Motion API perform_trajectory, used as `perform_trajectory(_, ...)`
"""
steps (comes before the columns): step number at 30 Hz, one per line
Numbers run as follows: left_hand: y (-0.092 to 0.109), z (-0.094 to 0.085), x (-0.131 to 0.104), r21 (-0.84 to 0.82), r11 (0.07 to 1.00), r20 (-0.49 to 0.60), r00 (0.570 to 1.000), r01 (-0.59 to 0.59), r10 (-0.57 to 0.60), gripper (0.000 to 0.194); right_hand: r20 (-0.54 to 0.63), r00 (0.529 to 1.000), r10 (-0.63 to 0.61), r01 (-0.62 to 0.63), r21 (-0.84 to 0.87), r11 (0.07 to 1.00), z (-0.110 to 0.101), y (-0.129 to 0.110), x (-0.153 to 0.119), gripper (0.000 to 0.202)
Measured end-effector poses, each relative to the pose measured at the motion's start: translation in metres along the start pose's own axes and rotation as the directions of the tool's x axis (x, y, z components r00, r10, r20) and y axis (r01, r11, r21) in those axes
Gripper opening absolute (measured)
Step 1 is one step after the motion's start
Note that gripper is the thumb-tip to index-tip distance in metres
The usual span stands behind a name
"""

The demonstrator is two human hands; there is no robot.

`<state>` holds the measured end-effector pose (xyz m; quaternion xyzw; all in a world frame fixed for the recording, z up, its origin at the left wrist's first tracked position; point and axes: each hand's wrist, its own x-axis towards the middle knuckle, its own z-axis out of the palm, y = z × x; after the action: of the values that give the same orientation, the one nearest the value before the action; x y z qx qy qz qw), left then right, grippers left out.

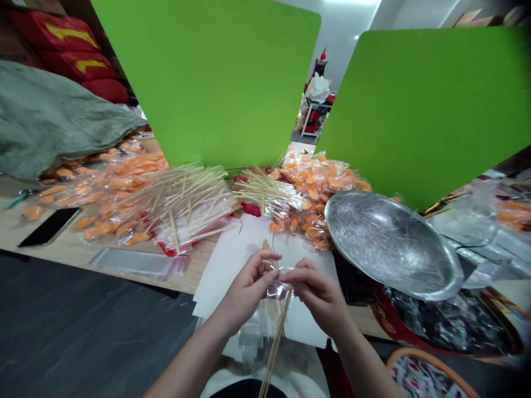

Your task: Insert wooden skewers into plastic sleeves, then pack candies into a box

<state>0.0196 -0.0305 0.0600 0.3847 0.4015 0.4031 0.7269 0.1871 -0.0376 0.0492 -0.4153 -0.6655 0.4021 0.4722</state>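
Note:
Between my two hands is a small clear plastic bag [277,289]. The thumb and fingers of my left hand [258,275] pinch its left side. At the other side, my right hand [312,286] is closed on the bag's edge. Thin wooden sticks [272,354] run beneath the hands and down toward my body; whether the right fingers also hold one, I cannot tell. Below them lie white sheets [219,271] and more clear bags [244,337].
Wrapped orange pieces [120,179] with sticks [186,199] pile up at left, and more orange pieces [315,188] at centre. A metal tray [390,237] leans at right above a red tray [385,312]. A phone [50,226] lies far left. Green panels [215,83] stand behind.

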Motion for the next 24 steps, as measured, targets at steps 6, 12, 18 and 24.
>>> perform_trajectory(6, 0.002, -0.003, -0.001, -0.089, 0.991, 0.056, 0.994, 0.1, -0.095, 0.039, 0.016, 0.995, -0.102, 0.103, -0.166, 0.981, 0.001, -0.002, -0.001, 0.025)
perform_trajectory(12, -0.002, -0.001, 0.001, 0.064, 0.997, -0.064, 0.997, -0.035, 0.039, 0.041, 0.044, 0.999, -0.009, 0.013, -0.08, 0.997, -0.005, -0.006, -0.004, 0.026)
perform_trajectory(18, -0.009, -0.003, 0.0, 0.272, 0.955, -0.116, 0.982, -0.114, 0.15, 0.04, 0.164, 0.882, 0.442, -0.465, 0.14, 0.874, -0.001, 0.0, 0.008, 0.039)
perform_trajectory(24, -0.03, -0.059, 0.013, 0.573, 0.808, -0.246, 0.912, -0.135, 0.327, 0.036, 0.003, 0.85, 0.526, -0.514, 0.216, 0.83, 0.005, 0.022, 0.051, 0.036)
